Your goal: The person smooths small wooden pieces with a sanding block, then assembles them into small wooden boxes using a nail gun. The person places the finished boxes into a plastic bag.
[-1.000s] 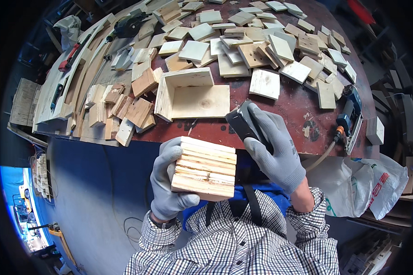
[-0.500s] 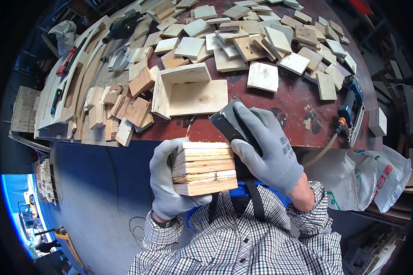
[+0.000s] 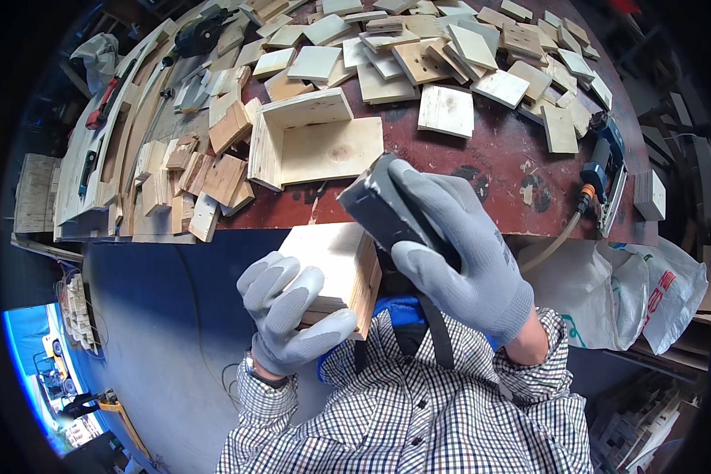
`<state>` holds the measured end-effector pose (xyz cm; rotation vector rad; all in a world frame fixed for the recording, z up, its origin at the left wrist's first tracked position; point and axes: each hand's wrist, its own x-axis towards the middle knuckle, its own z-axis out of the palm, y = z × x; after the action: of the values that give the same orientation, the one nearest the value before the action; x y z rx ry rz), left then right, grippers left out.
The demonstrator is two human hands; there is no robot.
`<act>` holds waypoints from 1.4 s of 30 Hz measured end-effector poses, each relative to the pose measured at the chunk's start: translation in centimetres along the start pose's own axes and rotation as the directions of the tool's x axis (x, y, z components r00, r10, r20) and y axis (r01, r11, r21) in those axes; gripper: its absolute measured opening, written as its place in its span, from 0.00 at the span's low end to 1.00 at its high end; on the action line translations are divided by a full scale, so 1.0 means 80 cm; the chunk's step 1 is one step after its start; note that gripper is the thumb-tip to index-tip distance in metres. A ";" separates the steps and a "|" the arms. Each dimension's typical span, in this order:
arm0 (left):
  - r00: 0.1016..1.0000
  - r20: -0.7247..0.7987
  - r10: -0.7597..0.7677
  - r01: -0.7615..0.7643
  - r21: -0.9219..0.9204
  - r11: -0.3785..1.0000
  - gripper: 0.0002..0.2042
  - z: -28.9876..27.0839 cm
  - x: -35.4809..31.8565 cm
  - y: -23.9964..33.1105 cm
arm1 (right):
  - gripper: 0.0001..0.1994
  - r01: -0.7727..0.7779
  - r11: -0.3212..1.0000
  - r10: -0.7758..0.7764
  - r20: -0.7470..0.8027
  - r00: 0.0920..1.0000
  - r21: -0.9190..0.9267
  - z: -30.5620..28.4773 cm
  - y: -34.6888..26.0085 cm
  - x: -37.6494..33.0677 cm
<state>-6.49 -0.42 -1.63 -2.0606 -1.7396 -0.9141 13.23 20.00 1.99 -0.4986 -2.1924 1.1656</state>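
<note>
While left hand [image 3: 286, 317] clasps stacked boards [image 3: 341, 254] — jutting rightward — right hand [image 3: 470, 251] grips dark block [image 3: 383, 207].

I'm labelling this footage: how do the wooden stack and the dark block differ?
The wooden stack is pale; the dark block is charcoal grey. The stack is squarish, the block long and narrow. The left hand supports the stack, while the right hand grips the block. Both are held in gloved hands.

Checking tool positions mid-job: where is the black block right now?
In the head view, the black block is near centre, in the right hand, up and right of the wooden stack held in the left hand.
</note>
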 end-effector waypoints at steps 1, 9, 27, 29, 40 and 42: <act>0.999 0.022 0.035 -0.036 0.041 0.999 0.24 -0.001 0.002 -0.002 | 0.34 0.078 0.997 -0.076 0.087 0.993 -0.019 -0.001 -0.007 0.002; 0.946 0.160 0.280 -0.322 0.399 0.859 0.28 -0.023 0.006 0.010 | 0.33 -0.135 0.986 0.142 0.071 0.987 -0.101 -0.015 0.041 -0.002; 0.907 0.206 0.368 -0.422 0.442 0.792 0.37 -0.025 0.002 -0.005 | 0.33 0.116 0.982 -0.075 0.258 0.963 -0.148 -0.008 -0.024 -0.018; 0.911 0.214 0.352 -0.412 0.457 0.788 0.36 -0.023 -0.009 -0.013 | 0.33 0.054 0.987 -0.002 0.325 0.946 -0.152 -0.025 -0.027 -0.044; 0.885 0.150 0.440 -0.455 0.471 0.756 0.35 -0.013 0.023 -0.009 | 0.33 0.249 0.954 -0.216 0.190 0.958 -0.168 0.009 -0.019 0.014; 0.893 0.183 0.411 -0.445 0.498 0.744 0.33 -0.021 0.021 -0.011 | 0.33 0.200 0.961 -0.158 0.215 0.964 -0.191 0.001 -0.023 0.001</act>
<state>-7.66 0.10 0.55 -1.9747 -1.2510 -0.1910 13.08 18.99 3.53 -0.2694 -2.4911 0.9240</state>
